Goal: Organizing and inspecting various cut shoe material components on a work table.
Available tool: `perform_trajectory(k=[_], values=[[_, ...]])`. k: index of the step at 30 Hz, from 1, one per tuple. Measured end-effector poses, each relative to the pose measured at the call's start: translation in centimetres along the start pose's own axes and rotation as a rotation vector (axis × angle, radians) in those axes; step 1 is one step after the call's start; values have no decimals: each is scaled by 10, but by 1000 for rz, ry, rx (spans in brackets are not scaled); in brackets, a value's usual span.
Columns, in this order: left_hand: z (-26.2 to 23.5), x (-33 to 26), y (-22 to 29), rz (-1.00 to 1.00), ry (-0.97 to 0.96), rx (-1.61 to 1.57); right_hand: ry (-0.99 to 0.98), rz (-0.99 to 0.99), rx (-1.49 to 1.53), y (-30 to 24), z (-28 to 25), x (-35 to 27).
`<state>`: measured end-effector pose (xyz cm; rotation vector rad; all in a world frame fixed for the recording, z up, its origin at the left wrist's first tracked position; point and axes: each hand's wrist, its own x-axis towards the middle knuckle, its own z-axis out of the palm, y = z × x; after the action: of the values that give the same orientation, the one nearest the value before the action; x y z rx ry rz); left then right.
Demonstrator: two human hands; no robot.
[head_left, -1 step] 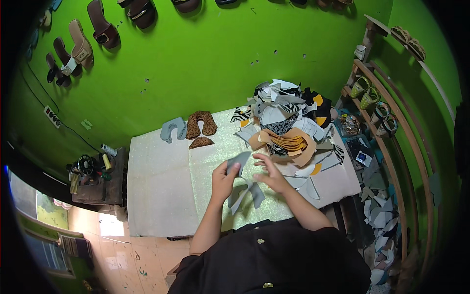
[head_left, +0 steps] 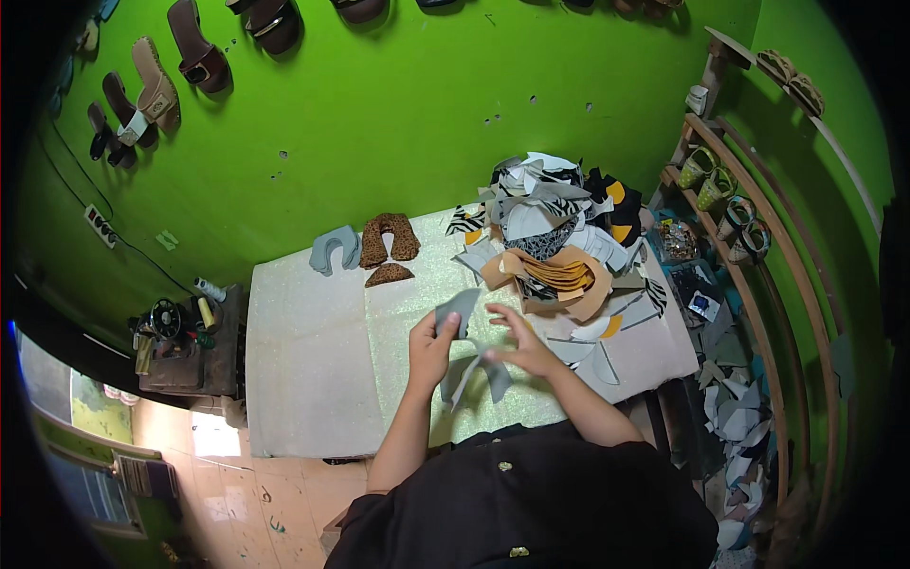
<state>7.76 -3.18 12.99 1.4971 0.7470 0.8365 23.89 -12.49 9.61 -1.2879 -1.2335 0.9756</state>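
Note:
My left hand [head_left: 430, 349] is closed on a flat grey cut piece [head_left: 460, 309], thumb pressed over its lower part. Just to the right, my right hand [head_left: 527, 347] has its fingers spread and slightly curled. Below and between the hands are more grey cut pieces [head_left: 498, 379], their tops close to the right thumb; whether they touch it I cannot tell. Farther off on the table [head_left: 303, 379] lie grey U-shaped pieces [head_left: 332, 249], leopard-print U-shaped pieces [head_left: 402, 234] and a leopard-print half-round piece [head_left: 389, 275].
A tall heap of cut material [head_left: 540, 213] covers the table's far right, with a tan bundle of yellow pieces [head_left: 559, 277] in front. A sewing machine [head_left: 166, 322] stands at the left. On the right are wooden racks [head_left: 749, 218] and floor scraps [head_left: 735, 412]. Sandals [head_left: 204, 62] hang on the green wall.
The grey piece in my left hand has tilted slightly and moved a little left. My right fingers have shifted slightly. The grey pieces below have moved a little.

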Motion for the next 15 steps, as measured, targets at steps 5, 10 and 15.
perform_trajectory(k=[5,10,15], values=[[8,-3,6,26,56,-252,-66,-1,-261,34,26,-11],[5,-6,18,-19,124,-261,-22,164,226,34,30,-9],[-6,-4,14,-24,294,-207,-219,426,1133,-16,17,-10]])
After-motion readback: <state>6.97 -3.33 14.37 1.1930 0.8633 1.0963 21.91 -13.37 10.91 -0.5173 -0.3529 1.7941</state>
